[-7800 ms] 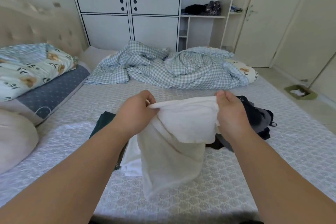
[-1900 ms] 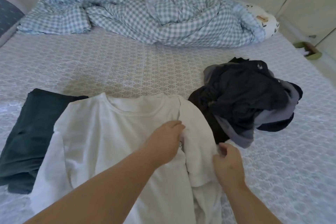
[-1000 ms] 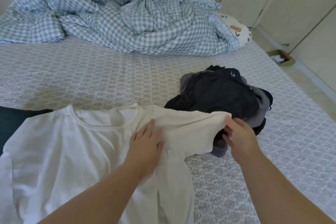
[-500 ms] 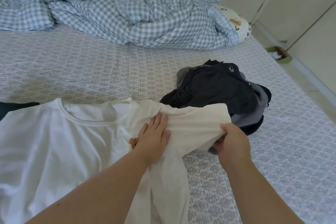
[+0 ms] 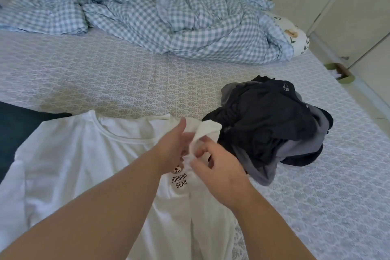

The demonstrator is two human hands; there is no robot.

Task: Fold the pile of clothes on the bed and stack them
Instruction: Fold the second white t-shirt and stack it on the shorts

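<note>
White cotton T-shirt (image 5: pixel 69 160): lying flat on the patterned grey bed (image 5: pixel 105 82), chest print reading "JOGGING BEAR".
Right hand (image 5: pixel 219 172): pinching the shirt's right sleeve (image 5: pixel 205 133) — the sleeve is lifting over the chest.
Left hand (image 5: pixel 175 143): fingers extended, resting flat on the shirt beside the sleeve.
Dark unfolded clothes pile (image 5: pixel 272 131): sitting just right of the shirt — touching its shoulder.
Folded dark green garment (image 5: pixel 19 124): lying at the left, partly under the shirt.
Blue checked duvet (image 5: pixel 147 12): lying bunched across the far side of the bed.

The white t-shirt (image 5: pixel 80 167) bears "JOGGING BEAR" in dark letters just below a small bear-face print (image 5: pixel 176 169) on its chest.
</note>
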